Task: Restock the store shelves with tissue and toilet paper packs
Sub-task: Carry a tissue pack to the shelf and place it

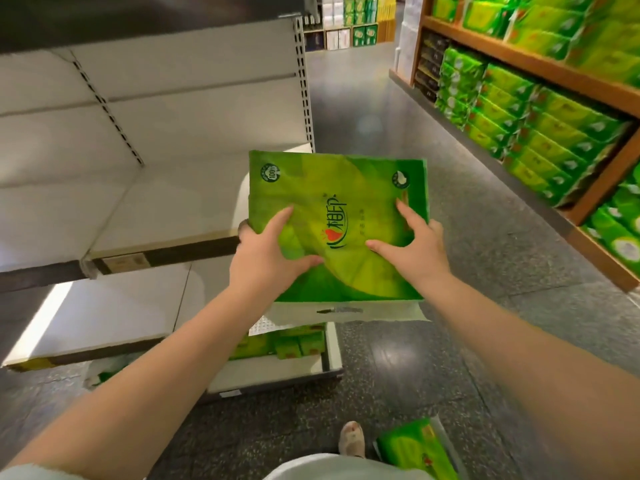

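Observation:
I hold a large green tissue pack (337,188) in front of me at waist height, its printed face up. My left hand (266,251) grips its left edge, thumb across the face and fingers wrapped under the side. My right hand (412,244) lies on the right part of the face with fingers spread and the thumb pointing inward. The pack hovers just right of the white shelf (131,216), beyond the shelf's end post. Under the pack, more green packs (294,344) sit in a low white bin.
White shelf boards (104,317) on the left stand bare on several levels. A wooden rack (540,67) on the right is full of green packs. Another green pack (415,448) lies on the dark floor by my shoe (351,439). The aisle runs ahead between the shelves.

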